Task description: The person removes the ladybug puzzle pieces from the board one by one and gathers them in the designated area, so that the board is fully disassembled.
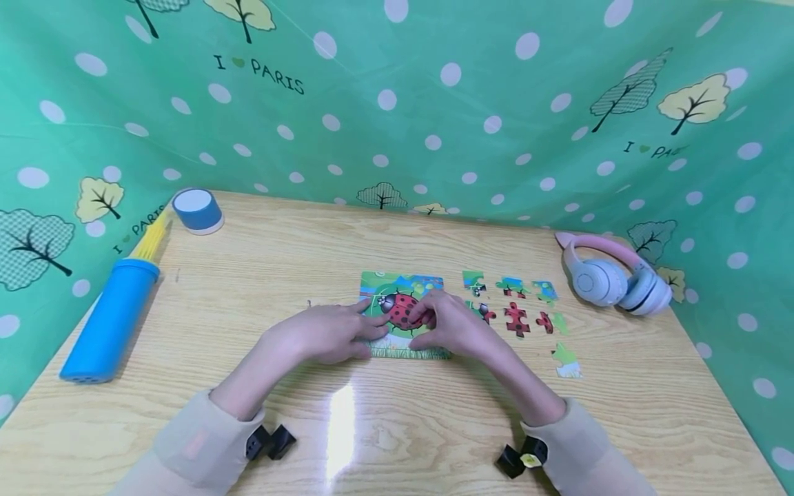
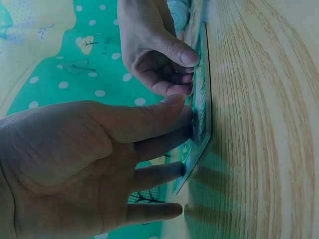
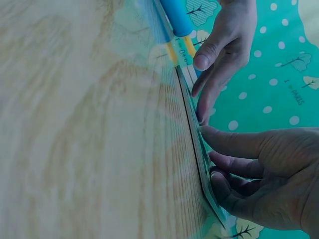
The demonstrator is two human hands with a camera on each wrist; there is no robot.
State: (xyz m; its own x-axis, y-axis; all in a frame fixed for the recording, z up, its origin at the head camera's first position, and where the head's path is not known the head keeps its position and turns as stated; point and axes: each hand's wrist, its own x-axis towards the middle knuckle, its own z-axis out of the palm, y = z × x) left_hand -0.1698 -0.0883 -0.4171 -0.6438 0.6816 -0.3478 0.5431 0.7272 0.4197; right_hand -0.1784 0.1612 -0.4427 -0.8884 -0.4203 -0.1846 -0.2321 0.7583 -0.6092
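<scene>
A ladybug jigsaw puzzle board (image 1: 397,350) lies on the wooden table beneath both hands. My left hand (image 1: 331,334) reaches in from the left, its fingers fairly straight and touching the board's left part. From the right, my right hand (image 1: 453,324) bends its fingers down against the ladybug picture, with the thumb near the lower edge. In the right wrist view the same right hand (image 3: 264,174) has thumb and fingertips against the board; whether a piece is pinched there is hidden. Several loose puzzle pieces (image 1: 516,319) lie right of the board, some showing red with black spots.
Pink and white headphones (image 1: 598,281) sit at the table's right rear. At the left lie a blue hand pump (image 1: 112,320) with a yellow nozzle and a blue and white round container (image 1: 198,211). A green dotted cloth (image 1: 397,138) hangs around the table.
</scene>
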